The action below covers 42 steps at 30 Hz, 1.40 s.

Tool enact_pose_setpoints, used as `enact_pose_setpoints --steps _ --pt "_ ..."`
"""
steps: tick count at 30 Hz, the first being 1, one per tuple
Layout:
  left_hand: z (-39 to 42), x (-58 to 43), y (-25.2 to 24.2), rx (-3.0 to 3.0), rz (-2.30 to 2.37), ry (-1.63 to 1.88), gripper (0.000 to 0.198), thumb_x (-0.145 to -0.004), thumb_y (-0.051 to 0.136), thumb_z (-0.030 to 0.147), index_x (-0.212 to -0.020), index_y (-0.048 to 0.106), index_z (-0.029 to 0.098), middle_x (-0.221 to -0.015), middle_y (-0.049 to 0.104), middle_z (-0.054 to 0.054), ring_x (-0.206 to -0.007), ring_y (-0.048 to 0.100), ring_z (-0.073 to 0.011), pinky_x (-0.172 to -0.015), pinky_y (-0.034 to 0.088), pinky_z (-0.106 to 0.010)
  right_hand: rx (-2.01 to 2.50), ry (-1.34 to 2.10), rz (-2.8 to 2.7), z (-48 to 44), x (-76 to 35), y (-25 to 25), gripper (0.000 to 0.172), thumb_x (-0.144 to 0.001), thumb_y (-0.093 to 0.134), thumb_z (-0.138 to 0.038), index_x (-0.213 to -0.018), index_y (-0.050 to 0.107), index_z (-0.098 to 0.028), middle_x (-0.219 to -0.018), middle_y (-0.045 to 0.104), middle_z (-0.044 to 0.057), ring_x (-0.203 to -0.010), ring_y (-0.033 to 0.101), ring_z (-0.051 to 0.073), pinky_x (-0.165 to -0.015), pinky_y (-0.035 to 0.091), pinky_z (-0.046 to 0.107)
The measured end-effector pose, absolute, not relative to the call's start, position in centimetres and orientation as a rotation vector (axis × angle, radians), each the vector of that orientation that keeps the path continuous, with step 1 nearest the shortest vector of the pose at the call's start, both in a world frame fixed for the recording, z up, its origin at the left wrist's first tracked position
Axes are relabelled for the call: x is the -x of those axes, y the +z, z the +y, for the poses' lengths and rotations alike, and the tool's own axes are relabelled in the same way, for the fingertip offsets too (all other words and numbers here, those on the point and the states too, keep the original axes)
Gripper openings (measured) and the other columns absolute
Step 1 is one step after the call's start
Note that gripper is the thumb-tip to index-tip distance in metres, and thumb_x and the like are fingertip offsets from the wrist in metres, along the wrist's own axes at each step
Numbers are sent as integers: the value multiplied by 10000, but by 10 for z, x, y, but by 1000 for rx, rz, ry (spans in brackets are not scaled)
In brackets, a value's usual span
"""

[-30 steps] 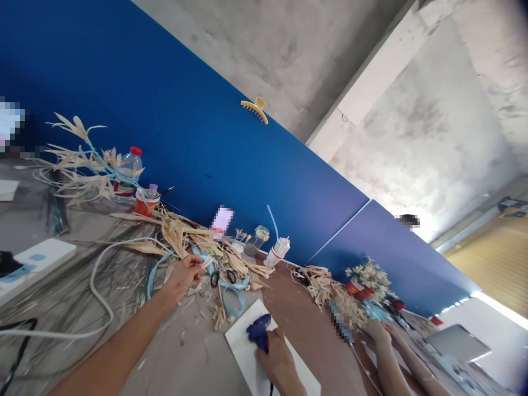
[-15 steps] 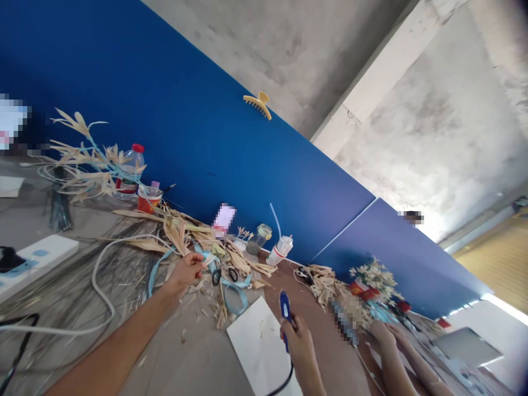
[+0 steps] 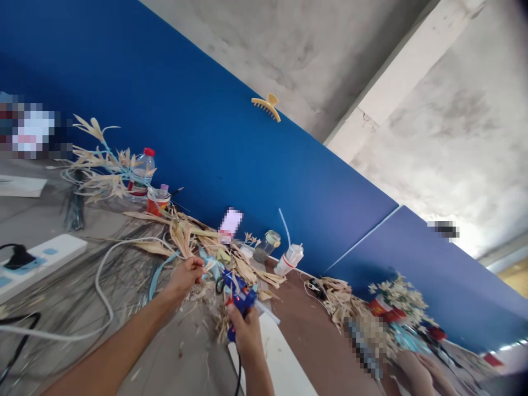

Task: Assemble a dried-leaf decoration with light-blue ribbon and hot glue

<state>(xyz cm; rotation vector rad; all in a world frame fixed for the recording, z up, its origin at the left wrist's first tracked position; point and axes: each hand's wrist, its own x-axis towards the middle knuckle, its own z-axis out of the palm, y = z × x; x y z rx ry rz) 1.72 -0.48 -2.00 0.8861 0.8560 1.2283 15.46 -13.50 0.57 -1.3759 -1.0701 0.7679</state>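
My left hand (image 3: 186,276) is closed in a pinch on a small pale piece of dried husk (image 3: 209,268), mostly covered by the fingers. My right hand (image 3: 247,329) is wrapped round the handle of a blue hot glue gun (image 3: 239,291). A whitish glue stick (image 3: 267,311) pokes out of its back end, and its front points towards my left hand. Heaped dried husks (image 3: 183,234) lie just behind both hands, mixed with light blue ribbon (image 3: 159,272). A scissors handle (image 3: 220,285) shows partly beside the glue gun.
A white board (image 3: 274,357) lies under my right forearm. On the left are a power strip (image 3: 61,250) and a looped white cable (image 3: 101,286). A bottle (image 3: 142,170), glass jar (image 3: 267,247) and white cup (image 3: 286,261) stand along the blue partition (image 3: 198,137). Another person's hands (image 3: 416,368) are at right.
My right hand has moved left, and the glue gun has come in place of the blue tool end seen upright over the board. My left hand has barely moved. The view has shifted slightly.
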Motion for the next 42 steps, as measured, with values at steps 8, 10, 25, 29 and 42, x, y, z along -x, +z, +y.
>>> enact_pose_setpoints --steps 8,10,25,29,42 --pt "-7 -16 -15 -952 903 1210 256 -501 665 242 -699 520 172 -524 506 67 -414 454 -94 -454 325 -228 1524 637 -1225 -125 -139 -11 347 -714 633 -453 -897 675 -161 -852 677 72 -820 598 231 -788 465 357" --pt "-8 -16 -12 -956 915 1209 262 -499 670 246 -700 519 172 -548 515 64 -425 460 -90 -461 337 -228 1544 636 -1222 -124 -143 -15 349 -722 628 -445 -912 675 -156 -859 679 76 -825 601 236 -779 468 356" --pt "-8 -17 -14 -1018 942 1226 228 -534 643 262 -705 520 178 -551 516 70 -446 465 -93 -483 354 -234 1565 593 -1320 -125 -142 -14 368 -768 580 -441 -965 675 -144 -926 687 104 -883 621 257 -821 469 384" --pt "-7 -16 -15 -1010 926 1234 232 -532 641 263 -710 522 174 -565 520 67 -445 459 -89 -480 355 -234 1557 609 -1312 -125 -142 -15 368 -761 584 -447 -945 680 -143 -901 692 100 -854 624 251 -805 477 379" --pt "-7 -17 -18 -1014 911 1230 227 -556 650 257 -724 525 170 -558 523 63 -451 469 -92 -482 352 -232 1534 640 -1267 -125 -141 -12 318 -753 593 -414 -920 684 -159 -854 697 79 -827 627 235 -787 488 378"
